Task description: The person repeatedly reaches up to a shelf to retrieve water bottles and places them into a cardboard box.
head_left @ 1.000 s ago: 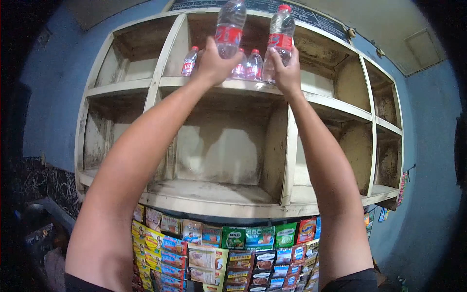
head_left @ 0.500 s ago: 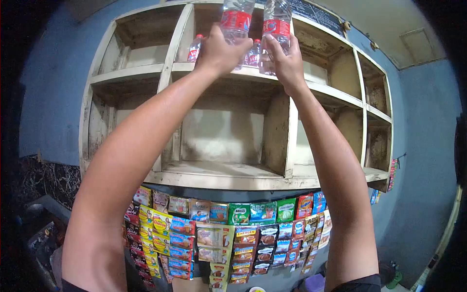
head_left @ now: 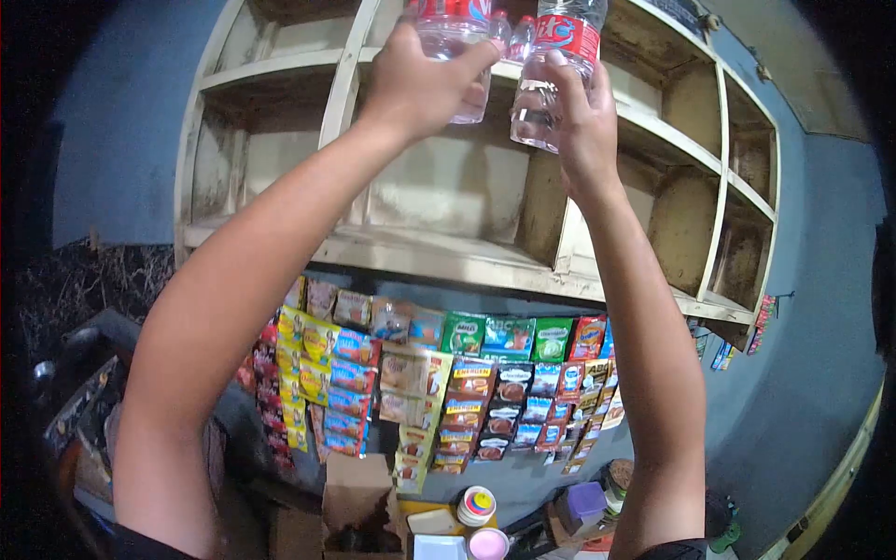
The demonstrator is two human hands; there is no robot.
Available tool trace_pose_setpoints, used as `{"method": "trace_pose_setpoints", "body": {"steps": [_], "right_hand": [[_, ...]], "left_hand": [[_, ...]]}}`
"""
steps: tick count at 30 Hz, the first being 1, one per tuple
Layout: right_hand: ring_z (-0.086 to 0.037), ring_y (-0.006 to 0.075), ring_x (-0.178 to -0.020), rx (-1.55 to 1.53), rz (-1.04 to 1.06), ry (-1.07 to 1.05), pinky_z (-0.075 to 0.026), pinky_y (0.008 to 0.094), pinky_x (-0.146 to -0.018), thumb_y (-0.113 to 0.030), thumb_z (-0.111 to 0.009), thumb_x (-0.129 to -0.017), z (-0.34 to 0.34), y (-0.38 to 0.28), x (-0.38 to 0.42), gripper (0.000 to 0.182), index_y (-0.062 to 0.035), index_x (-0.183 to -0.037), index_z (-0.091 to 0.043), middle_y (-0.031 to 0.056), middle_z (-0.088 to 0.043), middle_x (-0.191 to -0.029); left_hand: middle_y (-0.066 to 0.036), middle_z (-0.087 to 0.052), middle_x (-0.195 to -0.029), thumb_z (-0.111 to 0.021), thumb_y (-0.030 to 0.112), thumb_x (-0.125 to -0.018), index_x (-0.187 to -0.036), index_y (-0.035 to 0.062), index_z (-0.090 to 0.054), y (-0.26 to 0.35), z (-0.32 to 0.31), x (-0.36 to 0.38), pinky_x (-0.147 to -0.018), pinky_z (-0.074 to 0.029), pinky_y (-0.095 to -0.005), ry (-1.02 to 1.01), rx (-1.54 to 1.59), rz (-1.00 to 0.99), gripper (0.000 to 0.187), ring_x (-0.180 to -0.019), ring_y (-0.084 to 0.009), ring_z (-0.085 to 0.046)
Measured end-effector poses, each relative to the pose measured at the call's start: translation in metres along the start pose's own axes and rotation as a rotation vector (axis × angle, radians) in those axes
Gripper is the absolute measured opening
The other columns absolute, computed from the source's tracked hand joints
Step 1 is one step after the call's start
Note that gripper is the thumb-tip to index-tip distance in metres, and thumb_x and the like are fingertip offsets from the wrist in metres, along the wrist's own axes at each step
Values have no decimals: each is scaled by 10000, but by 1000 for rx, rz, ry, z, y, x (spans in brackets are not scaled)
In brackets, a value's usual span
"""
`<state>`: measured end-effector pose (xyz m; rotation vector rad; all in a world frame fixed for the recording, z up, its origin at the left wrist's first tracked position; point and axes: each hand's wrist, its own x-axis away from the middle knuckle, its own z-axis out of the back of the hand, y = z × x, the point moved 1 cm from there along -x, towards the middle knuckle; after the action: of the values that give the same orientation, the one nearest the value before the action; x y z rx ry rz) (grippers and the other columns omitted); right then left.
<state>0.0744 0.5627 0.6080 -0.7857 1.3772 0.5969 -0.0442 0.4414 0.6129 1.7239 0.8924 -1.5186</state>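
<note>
My left hand (head_left: 420,89) is wrapped round a clear plastic water bottle (head_left: 459,35) with a red label; its top is cut off by the view's upper edge. A second red-labelled bottle (head_left: 571,35), leaning slightly, is gripped in my right hand (head_left: 590,131). Both are held up side by side in front of the whitish shelf unit (head_left: 448,250). Behind them, smaller-looking bottles (head_left: 523,39) with red caps and labels stand in the upper row of compartments, partly hidden by my hands and the held bottles.
Below the shelf hang rows of drink sachets (head_left: 408,373). Lower down are an open cardboard box (head_left: 362,478), a round tub with a yellow and red top (head_left: 477,504), a pink-topped tub (head_left: 488,544) and a purple container (head_left: 585,504). A blue wall (head_left: 821,252) is on the right.
The view has tipped downward, bringing the box and tubs into sight. Both held bottles now appear larger and lower against the shelf's upper row. Each hand keeps its grip.
</note>
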Motion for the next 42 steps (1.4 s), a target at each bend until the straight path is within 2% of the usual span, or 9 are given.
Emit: {"method": "trace_pose_setpoints", "body": {"steps": [4,6,10,12,22,24,32,39,42], "right_hand": [[-624,129,-769,-76,-70,-15,-540,299,-590,-364,-628,-906,18,-10,29,402,-99,-1170,-480,57,-617,-1002],[-626,156,-696,-128,-84,-39,-545,285,-467,-308,-635,-912,29,-17,44,415,-37,-1158,-439,104,-612,-928],[-626,163,-724,-171,-159,-25,-538,282,-469,-317,-633,-912,51,-27,81,440,-34,-1188,-442,99,-610,-949],[-628,161,-734,-192,-212,-38,-536,281,-472,-318,-631,-914,59,-31,103,452,-43,-1216,-438,97,-608,-966],[-611,176,-870,-350,-585,-170,-554,292,-624,-286,-632,-921,65,-29,203,601,-93,-1395,-317,117,-571,-1124],[-616,171,-873,-382,-641,-173,-555,295,-635,-257,-612,-933,63,-26,229,581,-90,-1402,-311,116,-577,-1136],[-614,136,-824,-354,-857,-254,-552,286,-631,-186,-602,-932,55,-6,341,573,-81,-1409,-301,83,-590,-1059],[-600,122,-751,-388,-1324,-122,-517,270,-573,-188,-598,-942,18,12,474,509,-104,-1381,-354,68,-588,-999],[-640,170,-704,-352,-1560,26,-559,306,-550,-315,-593,-939,-10,16,533,512,-89,-1346,-380,78,-602,-921]], "left_hand": [[-95,-674,-880,-772,335,-775,-1077,-1,-540,20,-4,29,-608,-570,-312,-21,83,100,509,-661,-165,-682],[-92,-664,-907,-770,339,-778,-1092,5,-531,29,-7,46,-606,-565,-310,-20,63,149,517,-728,-155,-679],[-28,-629,-946,-708,287,-845,-1090,60,-549,58,-22,94,-660,-559,-293,25,-20,124,369,-791,-113,-616],[-66,-646,-975,-688,278,-858,-1121,55,-527,72,-30,122,-649,-563,-297,45,217,346,380,-793,-151,-652],[-115,-635,-1030,-643,215,-889,-1247,47,-460,99,-10,235,-668,-577,-331,17,24,762,436,-795,-186,-666],[-57,-619,-1038,-705,210,-854,-1220,42,-491,101,-2,256,-812,-491,-282,40,176,732,456,-914,-123,-600],[-32,-607,-1043,-678,122,-870,-1261,81,-464,111,80,351,-794,-495,-275,9,-75,1005,448,-921,-108,-586],[-5,-579,-990,-646,42,-864,-1300,95,-401,124,170,449,-702,-496,-261,-52,-110,1297,504,-850,-82,-569],[-18,-578,-1000,-645,60,-874,-1331,88,-371,127,211,493,-705,-502,-268,2,-63,1523,533,-858,-91,-574]]}}
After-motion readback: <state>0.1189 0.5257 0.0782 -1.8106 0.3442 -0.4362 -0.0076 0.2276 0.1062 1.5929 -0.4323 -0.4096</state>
